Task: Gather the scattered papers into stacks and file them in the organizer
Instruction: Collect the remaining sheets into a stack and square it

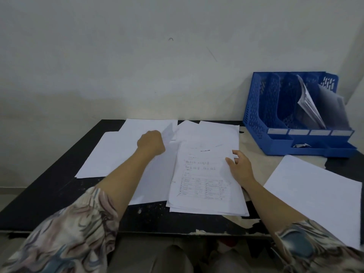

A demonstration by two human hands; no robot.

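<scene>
A: Organizer status?

B: One blue organizer (262,107) at the table's (49,190) far right corner, against the wall (137,56). Four upright slots, four blank label tabs along the front. Two left slots hold nothing visible. A sagging bundle of papers (309,103) leans in the third slot, a flatter grey sheaf (331,107) sits in the fourth. Front tray holds one small scrap (301,145).

A: Loose papers?

B: Printed stack (206,178) at centre, several sheets, edges uneven; exact count unreadable. Blank sheets (118,152) overlap to its left and behind, at least four. One separate blank sheet (315,190) at right, near the organizer, hanging over the front edge.

A: Hands?

B: Two. Left hand (150,141) is curled, knuckles up, resting over the blank sheets; a lifted sheet edge (168,131) stands just beside it, but whether the fingers pinch it is not visible. Right hand (239,164) rests on the printed stack's right edge, fingers bent round that edge, thumb on top.

A: Table?

B: Black top, worn and peeling at the front right.
</scene>
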